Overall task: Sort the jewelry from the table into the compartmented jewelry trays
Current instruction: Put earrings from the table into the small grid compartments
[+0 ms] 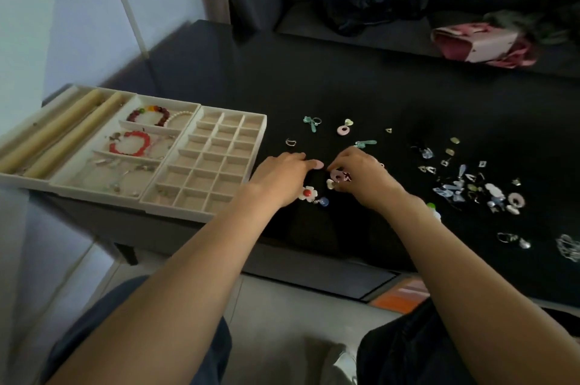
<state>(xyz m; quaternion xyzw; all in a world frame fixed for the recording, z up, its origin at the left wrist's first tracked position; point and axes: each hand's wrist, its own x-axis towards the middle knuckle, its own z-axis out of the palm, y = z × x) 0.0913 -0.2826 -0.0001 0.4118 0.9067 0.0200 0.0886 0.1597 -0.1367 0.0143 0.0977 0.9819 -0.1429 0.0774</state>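
Far left, the roll tray [53, 130] looks bare apart from its rolls, though blur makes small pieces hard to rule out. Next to it the bracelet tray [125, 171] is partly filled: a dark red bead bracelet [150, 116] and a pearl strand [180, 116] in the top slot, a red bracelet [131, 143] in the middle, some thin silvery bits in the bottom one. The grid tray [204, 202] beside that has every small cell I can see empty, so by my read the bracelets are done and the earrings and charms have hardly begun. Left hand [282, 177] lies flat on the black table [376, 86] just right of the grid tray, fingers stretched out and holding nothing, fingertips near a small pink piece [318, 164]. A red flower charm [307, 193] sits just beside its wrist. Right hand [357, 174] is curled over a pink ring charm [339, 175], pinching it, close to the left fingertips. Above the hands, loose items: a teal bow [310, 124] and another pink ring [342, 129]. Further right, well apart from both hands, the main pile [470, 186] of mixed pieces is unsorted; most of the job is left.
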